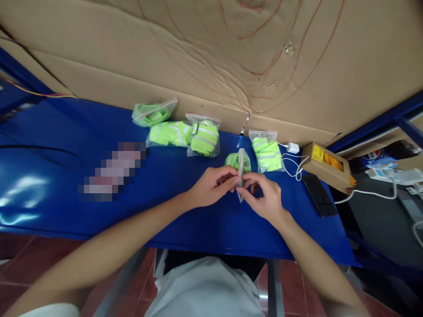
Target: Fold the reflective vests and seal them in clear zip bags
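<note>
A clear zip bag (242,159) with a neon-yellow strap coiled inside is pinched between my hands over the blue table. My left hand (220,184) is closed on the bag's opening edge from the left. From the right, my right hand (262,192) grips the same edge with thumb and fingers. The edge stands upright toward me, and the strap (232,159) shows behind it. Whether the zip is closed I cannot tell. Just beyond, to the right, lies another bagged reflective strap (268,153).
Several bagged neon straps (204,137) lie along the cardboard wall (158,75). On the right are a white charger (292,147) with its cable, an open cardboard box (328,165) and a black phone (319,196). A pixelated item (114,169) is at left on the blue table (185,229).
</note>
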{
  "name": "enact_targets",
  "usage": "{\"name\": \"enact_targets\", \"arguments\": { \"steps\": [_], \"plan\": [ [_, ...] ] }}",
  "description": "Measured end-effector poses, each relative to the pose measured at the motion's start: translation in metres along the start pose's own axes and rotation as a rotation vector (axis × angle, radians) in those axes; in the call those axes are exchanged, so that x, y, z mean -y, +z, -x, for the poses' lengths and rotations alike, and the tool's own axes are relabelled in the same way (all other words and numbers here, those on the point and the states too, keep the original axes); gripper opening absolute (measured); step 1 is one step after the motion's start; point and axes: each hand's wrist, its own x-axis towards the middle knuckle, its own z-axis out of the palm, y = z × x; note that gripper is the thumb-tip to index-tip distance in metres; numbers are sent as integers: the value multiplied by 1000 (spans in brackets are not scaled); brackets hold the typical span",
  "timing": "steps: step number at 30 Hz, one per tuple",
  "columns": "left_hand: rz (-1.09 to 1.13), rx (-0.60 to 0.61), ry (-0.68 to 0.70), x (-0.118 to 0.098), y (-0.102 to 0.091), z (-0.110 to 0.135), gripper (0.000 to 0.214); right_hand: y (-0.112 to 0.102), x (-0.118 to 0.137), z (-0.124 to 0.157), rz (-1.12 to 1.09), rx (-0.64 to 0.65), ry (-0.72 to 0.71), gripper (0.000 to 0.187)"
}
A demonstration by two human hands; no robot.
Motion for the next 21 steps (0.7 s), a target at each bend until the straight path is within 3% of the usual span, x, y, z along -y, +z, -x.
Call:
{"name": "enact_targets", "arguments": {
  "steps": [9, 15, 21],
  "plan": [
    [168, -60, -95, 2, 3, -6, 38, -1, 6, -3, 53, 29, 86, 17],
    [194, -85, -138, 0, 2, -7, 35, -5, 5, -3, -240, 122, 251, 8],
    [-70, -65, 6, 0, 6, -3, 24, 3, 13, 2, -157, 19, 255, 17]
  ]
}}
